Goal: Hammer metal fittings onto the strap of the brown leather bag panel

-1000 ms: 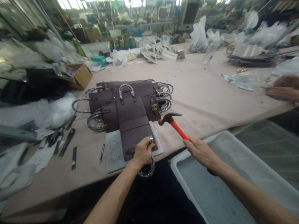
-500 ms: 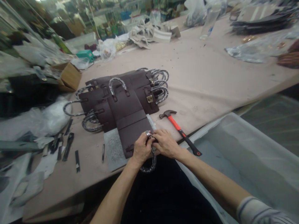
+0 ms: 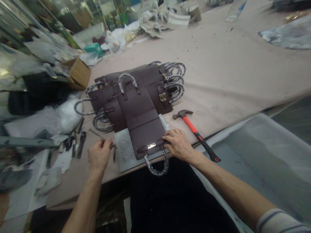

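Note:
A dark brown leather bag panel (image 3: 145, 127) lies on a grey pad (image 3: 124, 152) at the table's near edge. Its plastic-wrapped handle (image 3: 156, 165) hangs over the edge, and a shiny metal plate (image 3: 151, 146) sits by the handle. My right hand (image 3: 178, 144) presses flat on the panel's right corner beside the handle. My left hand (image 3: 99, 154) is at the left of the pad, pinching a thin dark punch tool (image 3: 102, 137) just above the table. A hammer with a red and black handle (image 3: 198, 134) lies on the table to the right of my right hand.
A pile of similar brown panels with wrapped handles (image 3: 136, 84) lies behind. Several dark punches and blades (image 3: 77, 142) lie at the left by white plastic. A cardboard box (image 3: 79, 72) stands at the far left. A large translucent bin (image 3: 255, 152) sits below the table's right edge.
My right hand set the hammer down on the table and came to the panel. My left hand left the handle, moved left and picked up a thin tool. The view tilted downward.

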`<state>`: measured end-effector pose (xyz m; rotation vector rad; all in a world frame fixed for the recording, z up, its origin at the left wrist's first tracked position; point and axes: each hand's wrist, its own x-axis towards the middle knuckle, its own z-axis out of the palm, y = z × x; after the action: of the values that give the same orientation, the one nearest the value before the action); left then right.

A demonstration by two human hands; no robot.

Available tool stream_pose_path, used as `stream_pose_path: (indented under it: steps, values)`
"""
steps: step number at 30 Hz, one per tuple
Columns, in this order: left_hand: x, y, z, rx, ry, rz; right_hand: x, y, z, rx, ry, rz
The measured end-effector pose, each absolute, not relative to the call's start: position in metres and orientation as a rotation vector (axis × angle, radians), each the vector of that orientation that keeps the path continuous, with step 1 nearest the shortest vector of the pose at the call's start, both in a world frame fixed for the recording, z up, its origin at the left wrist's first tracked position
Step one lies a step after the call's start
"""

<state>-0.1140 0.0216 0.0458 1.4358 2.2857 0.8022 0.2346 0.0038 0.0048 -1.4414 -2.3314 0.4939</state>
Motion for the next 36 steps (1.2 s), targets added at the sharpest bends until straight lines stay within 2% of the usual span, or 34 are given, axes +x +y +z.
stream_pose_path:
  steps: [4,7,11,14,18,22,30,32,36]
  values:
    - [-0.175,-0.004,0.029,1.55,2.601,0.025,0.228,0.016,0.008,-1.332,-2.512,0.398]
    - [-0.183,-0.017,0.016,1.498,2.627,-0.184,0.224,0.028,0.008,-1.18,-2.697,0.423]
    - [-0.147,-0.031,0.008,1.872,2.571,0.133,0.222,0.038,0.017,-0.946,-2.941,0.289]
    - [-0.103,-0.038,0.005,2.224,2.185,0.483,0.215,0.036,0.031,-0.845,-3.112,0.101]
    - [-0.062,-0.041,0.002,2.403,1.85,0.678,0.207,0.032,0.041,-0.827,-3.204,-0.018]
    - [-0.048,-0.037,0.003,2.469,1.739,0.645,0.21,0.032,0.033,-0.87,-3.119,0.113]
    - [-0.028,-0.022,0.01,2.807,1.502,0.051,0.231,0.03,0.011,-0.889,-2.866,0.38]
    - [-0.033,-0.021,0.006,2.861,1.417,0.089,0.233,0.03,0.011,-0.877,-2.837,0.392]
    - [-0.058,-0.019,-0.004,2.9,1.119,0.44,0.236,0.029,0.007,-0.785,-2.856,0.42]
